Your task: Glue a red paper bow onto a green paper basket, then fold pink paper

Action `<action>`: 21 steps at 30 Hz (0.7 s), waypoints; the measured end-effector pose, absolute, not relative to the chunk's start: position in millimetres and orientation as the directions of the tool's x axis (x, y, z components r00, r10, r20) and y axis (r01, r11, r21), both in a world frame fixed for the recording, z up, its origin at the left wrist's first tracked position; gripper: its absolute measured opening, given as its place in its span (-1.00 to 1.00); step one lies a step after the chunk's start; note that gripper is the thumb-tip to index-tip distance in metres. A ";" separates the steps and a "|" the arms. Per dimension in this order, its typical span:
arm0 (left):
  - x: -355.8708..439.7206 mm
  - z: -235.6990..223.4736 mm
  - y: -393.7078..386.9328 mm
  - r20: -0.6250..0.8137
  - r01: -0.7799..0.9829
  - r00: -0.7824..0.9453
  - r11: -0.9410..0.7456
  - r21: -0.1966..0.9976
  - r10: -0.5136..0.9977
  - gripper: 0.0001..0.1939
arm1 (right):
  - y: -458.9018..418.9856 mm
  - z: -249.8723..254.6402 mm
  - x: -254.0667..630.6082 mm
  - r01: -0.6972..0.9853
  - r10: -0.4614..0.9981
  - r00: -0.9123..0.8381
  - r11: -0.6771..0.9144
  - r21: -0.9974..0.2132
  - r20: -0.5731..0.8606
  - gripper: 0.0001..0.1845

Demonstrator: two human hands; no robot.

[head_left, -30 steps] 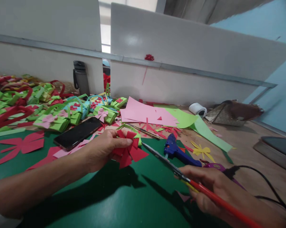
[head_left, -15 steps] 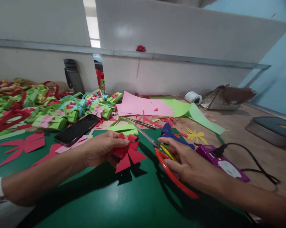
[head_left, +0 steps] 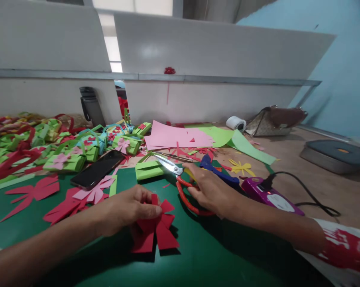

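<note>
My left hand [head_left: 128, 209] pinches a red paper bow [head_left: 158, 228] that rests low on the green mat [head_left: 197, 259]. My right hand [head_left: 211, 191] lies over the red handles of a pair of scissors [head_left: 180, 177], which sit on the mat with their blades pointing away to the left. Just beyond my right hand lies a blue glue gun [head_left: 217, 173]. A folded green paper box [head_left: 148, 170] sits behind the bow.
A black phone [head_left: 97, 169] lies left of centre, with red and pink paper bows [head_left: 78, 199] beside it. Several green paper baskets [head_left: 66, 159] pile at the left. Pink and green sheets [head_left: 180, 137], a purple device with a cable [head_left: 272, 197], a tape roll [head_left: 236, 122] and a bottle [head_left: 91, 105] stand further back.
My right hand has brought the scissors forward and down onto the mat beside the glue gun. My left hand has lowered the red bow to the mat.
</note>
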State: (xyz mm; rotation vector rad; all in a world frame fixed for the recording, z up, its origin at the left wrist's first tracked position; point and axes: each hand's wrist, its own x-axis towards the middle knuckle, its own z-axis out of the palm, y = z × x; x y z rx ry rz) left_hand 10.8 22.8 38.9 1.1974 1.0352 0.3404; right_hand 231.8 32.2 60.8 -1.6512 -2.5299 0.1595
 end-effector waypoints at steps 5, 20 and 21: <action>16.9 37.2 16.6 -0.470 0.261 0.526 0.392 0.882 0.709 -0.51 | 46.2 60.6 224.5 0.954 0.953 -0.297 0.294 0.051 0.057 -0.29; 19.8 35.3 17.1 -0.461 0.228 0.490 0.402 0.887 0.740 -0.55 | 43.1 52.6 208.3 0.910 0.957 -0.287 0.282 0.304 -0.027 -0.63; 19.7 35.4 17.1 -0.461 0.228 0.488 0.402 0.887 0.741 -0.55 | 38.3 52.4 209.8 0.906 0.956 -0.292 0.286 0.312 -0.028 -0.65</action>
